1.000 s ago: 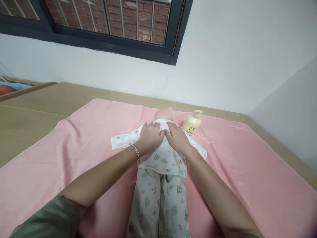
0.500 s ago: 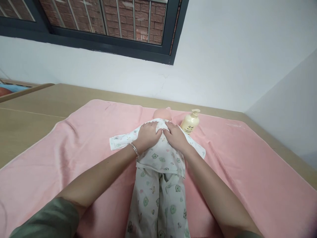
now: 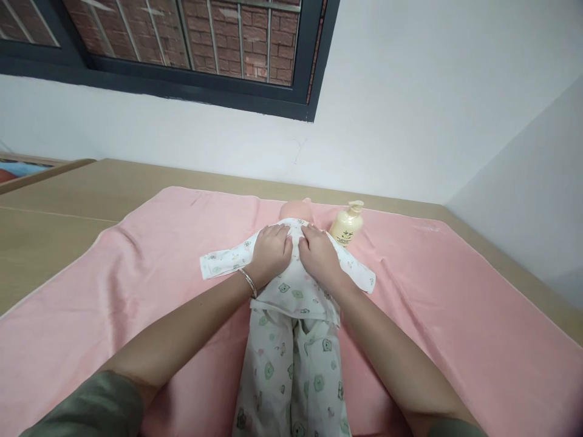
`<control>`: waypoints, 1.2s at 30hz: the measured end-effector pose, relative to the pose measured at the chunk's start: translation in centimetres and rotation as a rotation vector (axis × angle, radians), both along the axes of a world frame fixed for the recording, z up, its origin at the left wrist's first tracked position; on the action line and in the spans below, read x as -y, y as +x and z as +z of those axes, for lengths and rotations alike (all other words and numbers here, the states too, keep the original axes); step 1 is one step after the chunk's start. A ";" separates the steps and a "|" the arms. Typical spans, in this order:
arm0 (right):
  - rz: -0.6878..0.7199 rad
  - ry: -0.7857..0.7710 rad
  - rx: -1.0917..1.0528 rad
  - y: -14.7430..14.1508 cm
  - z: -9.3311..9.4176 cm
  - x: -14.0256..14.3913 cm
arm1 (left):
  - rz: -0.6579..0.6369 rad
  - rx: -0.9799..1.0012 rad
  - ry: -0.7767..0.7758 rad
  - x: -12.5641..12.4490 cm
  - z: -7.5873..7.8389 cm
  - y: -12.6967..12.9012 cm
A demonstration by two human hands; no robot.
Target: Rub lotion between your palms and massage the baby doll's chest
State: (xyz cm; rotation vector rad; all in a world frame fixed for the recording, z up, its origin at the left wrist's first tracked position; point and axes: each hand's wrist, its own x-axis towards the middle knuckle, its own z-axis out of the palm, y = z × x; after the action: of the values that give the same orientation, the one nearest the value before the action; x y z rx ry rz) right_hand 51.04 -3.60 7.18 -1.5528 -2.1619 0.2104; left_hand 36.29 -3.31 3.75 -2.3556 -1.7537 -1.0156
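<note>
While pressed side by side on the chest of the baby doll (image 3: 294,285), left hand (image 3: 270,250) and right hand (image 3: 320,255) lie flat, fingers spread on the printed top (image 3: 298,291), gripping nothing. Lies face up on the pink towel (image 3: 136,285) spread over the wooden counter (image 3: 54,206), head toward the wall. Stands just beside the head, to the right: cream pump bottle (image 3: 347,224). Worn on the left wrist: silver bangle (image 3: 248,282).

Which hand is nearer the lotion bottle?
Right. The right hand lies on the doll's shirt, just short of the lotion bottle without touching it. The left hand rests beside it, on the side away from the bottle.
</note>
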 end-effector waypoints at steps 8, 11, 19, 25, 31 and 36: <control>0.051 0.061 -0.016 -0.3 -0.4 0.0 | -0.012 0.040 0.001 -0.1 -0.1 0.0; 0.105 0.031 0.022 -0.3 0.0 0.2 | -0.016 0.048 -0.012 -0.1 0.0 -0.1; 0.082 0.165 -0.028 0.0 0.5 0.4 | -0.028 0.073 -0.012 -0.3 -0.3 -0.2; 0.194 0.014 0.059 0.8 1.6 0.1 | -0.047 0.242 -0.031 0.6 1.2 0.3; -0.030 0.179 -0.180 5.6 6.1 -0.4 | -0.315 0.723 -0.178 2.7 5.4 3.4; -0.072 0.195 -0.201 8.7 6.5 -2.4 | -0.469 1.266 -0.649 1.1 9.0 6.9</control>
State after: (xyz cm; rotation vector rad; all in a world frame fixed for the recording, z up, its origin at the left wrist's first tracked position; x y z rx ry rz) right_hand 59.73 -1.23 13.66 -1.4320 -1.9083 0.1220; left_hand 43.15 -4.40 12.74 -2.7490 -1.9970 -2.8610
